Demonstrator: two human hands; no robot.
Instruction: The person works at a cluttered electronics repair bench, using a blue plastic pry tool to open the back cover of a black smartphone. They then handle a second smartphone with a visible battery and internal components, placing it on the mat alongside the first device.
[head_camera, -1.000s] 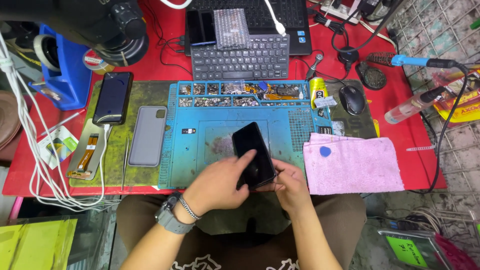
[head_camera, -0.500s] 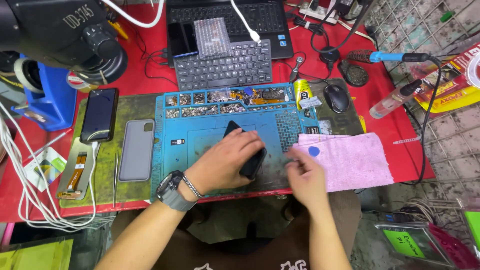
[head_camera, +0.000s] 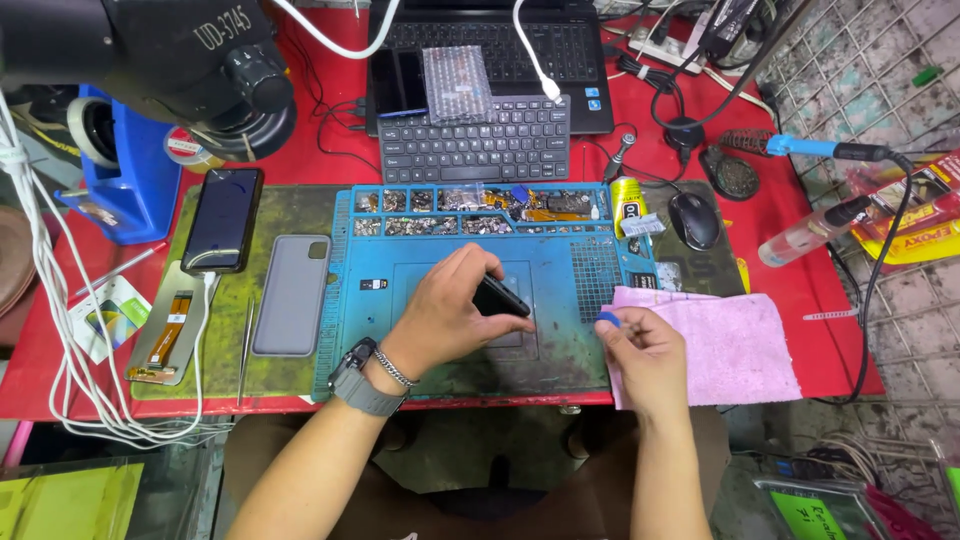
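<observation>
My left hand (head_camera: 447, 313) grips a black phone (head_camera: 501, 297) and holds it tilted on edge over the blue work mat (head_camera: 565, 345). A watch and a bracelet sit on that wrist. My right hand (head_camera: 643, 352) rests at the mat's right edge, on the near corner of a pink cloth (head_camera: 730, 345), and pinches a small blue pick (head_camera: 607, 319) between thumb and fingers. The two hands are about a hand's width apart.
Small parts fill the trays (head_camera: 470, 210) along the mat's far edge. On the green mat at left lie a grey phone case (head_camera: 291, 293), a black phone (head_camera: 224, 218) and a screen part (head_camera: 168, 325). Keyboard (head_camera: 474, 138), mouse (head_camera: 694, 219), glue tube (head_camera: 626, 194), microscope (head_camera: 170, 55) stand behind.
The black phone has come down from upright in both hands to a low tilt over the mat. My right hand has let go of it and moved right onto the cloth.
</observation>
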